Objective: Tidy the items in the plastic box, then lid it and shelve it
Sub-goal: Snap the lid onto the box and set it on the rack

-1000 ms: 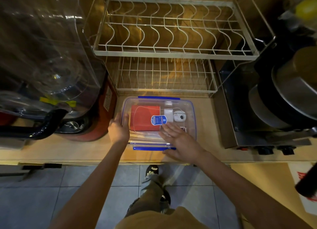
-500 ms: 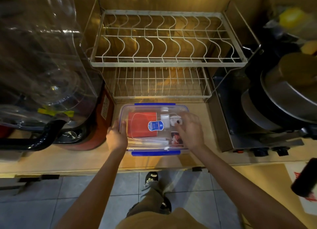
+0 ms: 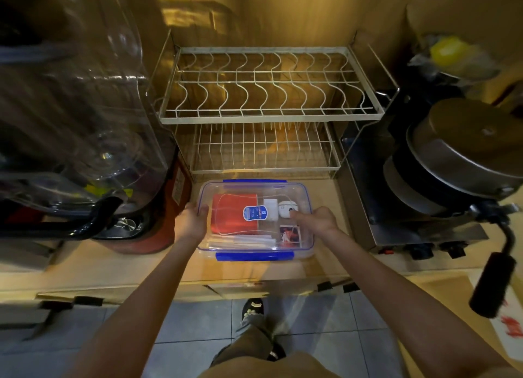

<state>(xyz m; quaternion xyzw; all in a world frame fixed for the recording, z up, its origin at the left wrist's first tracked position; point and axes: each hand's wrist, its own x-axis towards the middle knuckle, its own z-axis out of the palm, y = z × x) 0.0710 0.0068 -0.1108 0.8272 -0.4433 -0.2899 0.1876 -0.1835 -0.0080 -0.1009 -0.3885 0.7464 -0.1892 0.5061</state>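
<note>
Hands grip the box (image 3: 256, 219) at both short ends: the left hand (image 3: 191, 224) is closed around the left wall with the thumb over the lid (image 3: 302, 236) rim, and the right hand (image 3: 319, 221) is wrapped on the right end with its fingers lying across the lid. The box sits on the tabletop (image 3: 319, 267), directly in front of the rack (image 3: 268, 117), with the lid on and both blue clips (image 3: 254, 256) visible front and back. Through the lid appear a red pouch (image 3: 229, 216), a white charger (image 3: 270, 207), a white case (image 3: 287, 207), a small photo (image 3: 290, 236) and flat white items at the front. Whether the clips are fully latched cannot be told; an unlatched clip could let the lid lift off when the box is raised. Loose contents may slide and undo the tidying if the box tilts. Clearance is tight: a red appliance (image 3: 158, 222) stands just beside on the left and a steel unit (image 3: 396, 207) on the right, so a swing could strike either. The tabletop is pale wood under dim yellow light; grey floor tiles (image 3: 192, 321) lie below, and stacked pots (image 3: 458, 162) stand to the right.
</note>
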